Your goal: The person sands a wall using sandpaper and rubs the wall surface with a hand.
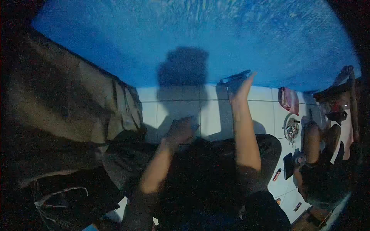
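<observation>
My left hand [181, 130] is in shadow above my lap, its fingers curled closed. A small bluish patch shows at its fingertips, too dim to name. My right hand [241, 91] is raised further forward, near where the tiled floor meets the blue wall. It grips a dark, flat object [234, 80] with a thin bar-like upper edge; its kind is not clear in the low light. One finger sticks up beside it.
Dark draped fabric [77, 92] hangs at left. On the white tiles [216, 121] at right are a reddish packet [288, 101], a round dish of small bits [291, 130], a dark flat device [288, 166] and a small red stick-like item [276, 175]. Another person [325, 173] sits beside them.
</observation>
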`<action>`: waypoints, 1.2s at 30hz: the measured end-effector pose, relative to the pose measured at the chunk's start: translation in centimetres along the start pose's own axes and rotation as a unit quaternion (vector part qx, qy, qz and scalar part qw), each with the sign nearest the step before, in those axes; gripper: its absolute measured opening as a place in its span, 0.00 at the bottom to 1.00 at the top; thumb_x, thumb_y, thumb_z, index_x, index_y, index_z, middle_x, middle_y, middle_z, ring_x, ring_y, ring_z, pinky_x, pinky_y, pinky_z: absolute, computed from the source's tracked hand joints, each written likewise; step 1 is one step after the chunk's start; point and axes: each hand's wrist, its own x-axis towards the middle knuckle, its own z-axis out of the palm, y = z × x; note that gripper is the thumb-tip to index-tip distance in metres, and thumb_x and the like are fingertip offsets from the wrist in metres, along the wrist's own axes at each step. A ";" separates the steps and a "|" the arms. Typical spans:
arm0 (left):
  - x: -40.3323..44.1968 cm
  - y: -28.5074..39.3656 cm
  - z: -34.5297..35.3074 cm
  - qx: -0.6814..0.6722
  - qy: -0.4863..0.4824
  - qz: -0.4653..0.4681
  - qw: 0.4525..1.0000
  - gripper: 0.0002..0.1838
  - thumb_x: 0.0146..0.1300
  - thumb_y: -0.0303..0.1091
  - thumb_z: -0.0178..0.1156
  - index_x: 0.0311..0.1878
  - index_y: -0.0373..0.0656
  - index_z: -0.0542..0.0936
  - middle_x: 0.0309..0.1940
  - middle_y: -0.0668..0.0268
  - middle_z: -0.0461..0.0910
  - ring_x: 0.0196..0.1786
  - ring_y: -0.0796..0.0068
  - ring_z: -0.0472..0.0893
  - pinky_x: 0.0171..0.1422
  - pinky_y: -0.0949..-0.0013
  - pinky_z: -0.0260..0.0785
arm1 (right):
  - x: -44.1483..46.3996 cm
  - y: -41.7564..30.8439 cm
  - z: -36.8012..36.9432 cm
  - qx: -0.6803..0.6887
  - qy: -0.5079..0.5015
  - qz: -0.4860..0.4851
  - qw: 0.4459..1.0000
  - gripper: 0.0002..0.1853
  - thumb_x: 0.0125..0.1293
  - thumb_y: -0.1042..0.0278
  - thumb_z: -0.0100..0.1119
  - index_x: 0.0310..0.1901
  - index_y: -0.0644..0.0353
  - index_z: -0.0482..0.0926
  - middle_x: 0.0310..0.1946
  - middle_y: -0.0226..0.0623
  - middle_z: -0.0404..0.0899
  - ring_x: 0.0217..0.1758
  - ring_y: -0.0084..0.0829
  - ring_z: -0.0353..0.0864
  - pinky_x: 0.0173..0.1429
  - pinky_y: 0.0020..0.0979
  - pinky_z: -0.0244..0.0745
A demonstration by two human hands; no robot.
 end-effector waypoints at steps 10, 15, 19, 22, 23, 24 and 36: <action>-1.3 2.5 -3.2 0.002 -0.019 0.010 1.000 0.33 0.65 0.54 0.57 0.66 0.41 0.70 0.62 0.48 0.74 0.64 0.48 0.74 0.69 0.46 0.63 | 3.3 1.1 -2.4 0.091 -0.046 0.023 0.995 0.44 0.71 0.27 0.29 0.75 0.56 0.51 0.74 0.40 0.56 0.71 0.41 0.60 0.73 0.42 0.54; 1.4 -2.4 3.1 0.077 -0.002 -0.046 0.996 0.32 0.66 0.54 0.56 0.64 0.40 0.71 0.61 0.48 0.74 0.63 0.48 0.75 0.69 0.46 0.63 | 7.0 4.8 -6.3 0.043 -0.014 -0.023 0.999 0.44 0.71 0.27 0.28 0.78 0.53 0.46 0.76 0.39 0.53 0.72 0.43 0.60 0.73 0.45 0.56; 0.4 -0.4 2.7 0.070 0.094 -0.026 0.993 0.31 0.66 0.55 0.54 0.61 0.38 0.74 0.58 0.47 0.77 0.60 0.47 0.77 0.67 0.46 0.66 | 0.4 -2.6 -0.6 0.195 -0.009 0.079 0.978 0.39 0.73 0.31 0.32 0.70 0.58 0.60 0.68 0.38 0.63 0.65 0.39 0.65 0.69 0.42 0.58; 0.7 1.5 -0.4 0.020 0.028 -0.042 0.999 0.29 0.65 0.53 0.56 0.60 0.39 0.75 0.57 0.47 0.77 0.59 0.46 0.77 0.66 0.48 0.68 | 1.8 -1.0 -0.7 0.238 -0.042 0.020 0.970 0.40 0.71 0.29 0.34 0.68 0.57 0.62 0.66 0.38 0.66 0.63 0.40 0.65 0.69 0.44 0.59; 0.6 1.9 -1.7 0.002 -0.008 -0.052 0.999 0.29 0.65 0.52 0.57 0.60 0.39 0.75 0.57 0.47 0.77 0.59 0.46 0.77 0.66 0.48 0.68 | 3.6 0.3 -1.9 0.226 -0.027 -0.009 0.974 0.41 0.70 0.27 0.35 0.69 0.57 0.62 0.67 0.41 0.64 0.67 0.42 0.63 0.71 0.48 0.56; 0.3 1.9 -2.5 -0.017 -0.045 -0.063 0.997 0.29 0.64 0.51 0.58 0.60 0.39 0.76 0.56 0.47 0.78 0.59 0.45 0.77 0.65 0.49 0.68 | 3.3 -0.2 -2.0 0.219 0.014 0.018 0.976 0.42 0.69 0.27 0.36 0.70 0.57 0.61 0.68 0.42 0.64 0.68 0.43 0.62 0.72 0.49 0.54; 1.5 -1.1 1.1 0.005 -0.010 0.004 1.000 0.32 0.66 0.58 0.54 0.59 0.37 0.75 0.53 0.46 0.79 0.57 0.45 0.78 0.65 0.46 0.67 | 4.7 0.2 -4.0 0.303 -0.241 0.088 0.918 0.43 0.69 0.27 0.33 0.71 0.58 0.59 0.70 0.44 0.60 0.72 0.46 0.59 0.75 0.48 0.54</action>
